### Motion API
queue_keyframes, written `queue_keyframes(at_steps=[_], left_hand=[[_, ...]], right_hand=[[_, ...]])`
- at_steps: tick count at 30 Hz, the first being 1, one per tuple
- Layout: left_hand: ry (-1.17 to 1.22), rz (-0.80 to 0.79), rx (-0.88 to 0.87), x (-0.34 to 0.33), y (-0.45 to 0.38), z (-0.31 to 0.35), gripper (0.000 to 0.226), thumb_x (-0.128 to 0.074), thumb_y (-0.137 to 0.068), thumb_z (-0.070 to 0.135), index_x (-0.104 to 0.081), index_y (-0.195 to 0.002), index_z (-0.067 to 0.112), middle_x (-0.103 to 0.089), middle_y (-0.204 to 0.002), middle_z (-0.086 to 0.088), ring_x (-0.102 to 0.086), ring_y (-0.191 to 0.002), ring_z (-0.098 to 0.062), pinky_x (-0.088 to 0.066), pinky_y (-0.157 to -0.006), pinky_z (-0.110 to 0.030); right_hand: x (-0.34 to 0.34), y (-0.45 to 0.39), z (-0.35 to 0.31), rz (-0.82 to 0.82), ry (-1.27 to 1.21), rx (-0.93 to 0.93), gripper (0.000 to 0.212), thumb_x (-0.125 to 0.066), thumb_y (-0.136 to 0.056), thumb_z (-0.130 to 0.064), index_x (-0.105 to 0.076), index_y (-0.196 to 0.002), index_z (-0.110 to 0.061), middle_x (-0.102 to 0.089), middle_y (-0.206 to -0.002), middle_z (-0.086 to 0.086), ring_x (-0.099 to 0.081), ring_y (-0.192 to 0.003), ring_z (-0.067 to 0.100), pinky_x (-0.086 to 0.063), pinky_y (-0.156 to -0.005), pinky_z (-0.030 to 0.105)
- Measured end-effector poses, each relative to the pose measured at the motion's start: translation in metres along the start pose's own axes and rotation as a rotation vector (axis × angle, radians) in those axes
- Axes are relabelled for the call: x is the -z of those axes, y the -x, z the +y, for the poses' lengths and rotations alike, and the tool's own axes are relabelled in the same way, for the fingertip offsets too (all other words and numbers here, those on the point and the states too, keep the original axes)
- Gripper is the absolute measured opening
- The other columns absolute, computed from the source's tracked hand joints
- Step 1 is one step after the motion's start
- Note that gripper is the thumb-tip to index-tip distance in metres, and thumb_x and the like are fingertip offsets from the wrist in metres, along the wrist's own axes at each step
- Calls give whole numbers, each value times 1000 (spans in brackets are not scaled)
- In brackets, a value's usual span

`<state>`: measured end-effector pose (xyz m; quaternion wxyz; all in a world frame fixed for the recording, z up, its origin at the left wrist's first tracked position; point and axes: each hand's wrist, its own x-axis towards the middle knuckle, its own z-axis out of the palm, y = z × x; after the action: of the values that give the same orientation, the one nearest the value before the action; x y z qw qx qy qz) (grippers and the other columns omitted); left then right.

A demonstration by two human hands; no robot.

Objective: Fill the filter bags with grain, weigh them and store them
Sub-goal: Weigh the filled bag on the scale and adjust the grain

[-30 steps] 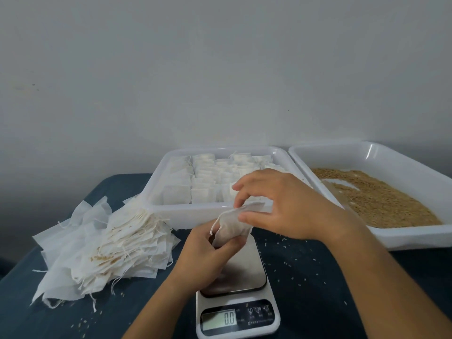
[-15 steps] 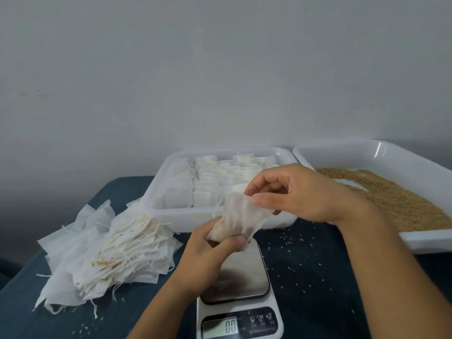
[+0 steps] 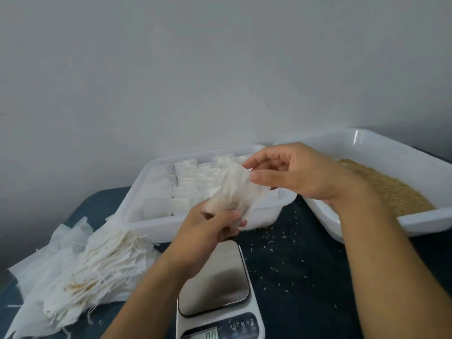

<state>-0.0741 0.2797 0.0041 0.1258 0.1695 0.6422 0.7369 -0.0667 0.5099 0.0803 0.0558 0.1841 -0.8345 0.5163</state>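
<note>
we pinch the filter bag (image 3: 234,192) at mid-frame, left hand (image 3: 208,228) gripping below, right hand (image 3: 293,172) fingers clamped on its top; a slack pinch could spill grain over the scale (image 3: 215,277).

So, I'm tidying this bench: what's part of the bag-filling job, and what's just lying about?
In use:
filter bag held by left hand and right hand
grain tray
scale
tray of filled bags
empty bag pile

Lying about:
spilled grains
</note>
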Motion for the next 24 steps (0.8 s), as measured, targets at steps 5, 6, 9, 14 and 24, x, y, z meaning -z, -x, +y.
queue_keyframes(at_steps=[5,6,9,14,24], left_hand=[[-265,14,5,-28,-36,15,20,-82,-82,33,-78,-97,20,-75,-81,2,-68,-76,-6,-52,-73,-24],[-297,26,-4,-34,-43,17,20,-82,-85,31,-77,-99,19,-75,-80,4,-67,-75,-6,-52,-72,-24],[-361,36,-53,-52,-61,23,10,-78,-90,23,-75,-98,19,-72,-76,11,-65,-71,0,-52,-67,-15],[-423,9,-64,-74,-82,29,9,-71,-92,13,-75,-98,18,-76,-88,2,-73,-80,-6,-55,-68,-14],[-451,0,-65,-97,-98,28,12,-72,-87,8,-76,-98,12,-76,-97,-13,-75,-90,-27,-62,-91,-43]], right_hand=[[27,6,18,217,54,-113,5,-81,-88,-22,-78,-92,-23,-78,-89,-1,-74,-85,20,-60,-85,34],[34,7,21,227,78,-138,3,-79,-90,-21,-76,-92,-22,-78,-90,0,-74,-88,23,-61,-86,36],[50,14,31,238,98,-208,3,-72,-95,-16,-73,-94,-18,-79,-90,-3,-75,-86,13,-62,-81,28],[64,20,44,312,71,-283,3,-69,-97,-14,-71,-95,-14,-79,-85,-3,-76,-82,9,-60,-73,20],[76,22,61,418,104,-331,8,-70,-96,-16,-70,-88,-18,-79,-83,-1,-77,-85,18,-62,-89,46]])
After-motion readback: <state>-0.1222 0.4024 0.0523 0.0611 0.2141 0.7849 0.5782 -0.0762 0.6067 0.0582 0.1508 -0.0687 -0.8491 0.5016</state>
